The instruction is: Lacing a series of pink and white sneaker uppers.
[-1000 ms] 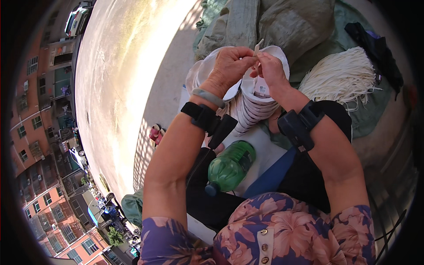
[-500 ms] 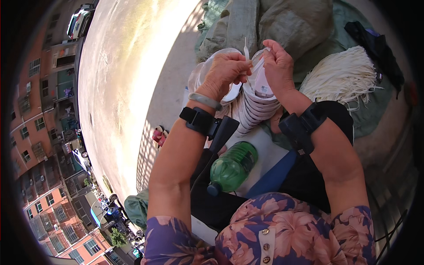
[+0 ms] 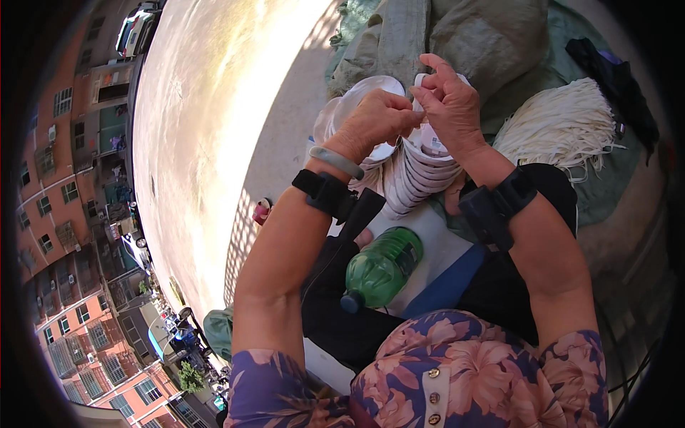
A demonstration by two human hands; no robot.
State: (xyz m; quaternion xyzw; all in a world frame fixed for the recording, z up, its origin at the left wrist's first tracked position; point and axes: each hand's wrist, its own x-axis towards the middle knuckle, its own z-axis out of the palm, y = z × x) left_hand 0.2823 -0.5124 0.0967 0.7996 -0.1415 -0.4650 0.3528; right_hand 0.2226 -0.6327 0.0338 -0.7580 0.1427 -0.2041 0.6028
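Note:
Over the nested white pieces, my left hand (image 3: 382, 120) and my right hand (image 3: 452, 113) meet with pinched fingertips. A narrow white strip (image 3: 419, 80) shows at the right fingers; most of it is hidden by my hands, and its far end cannot be made out. Below them the curved white pieces (image 3: 415, 182) sit one inside another in a ribbed stack, with a pale pink lining and a small label in the top one. Another stack with a round white opening (image 3: 382, 85) stands beside it, partly behind my left hand.
A bundle of thin white strips (image 3: 560, 123) lies on green cloth (image 3: 596, 192) at the right. Behind my hands slump grey-brown sacks (image 3: 492, 39). A green plastic bottle (image 3: 385, 267) lies near my lap. Black cloth (image 3: 614, 89) lies far right.
My left hand has moved right and its fingertips now meet the right hand's. The white strip that stood up from my left fingers is now mostly hidden. The view has shifted slightly.

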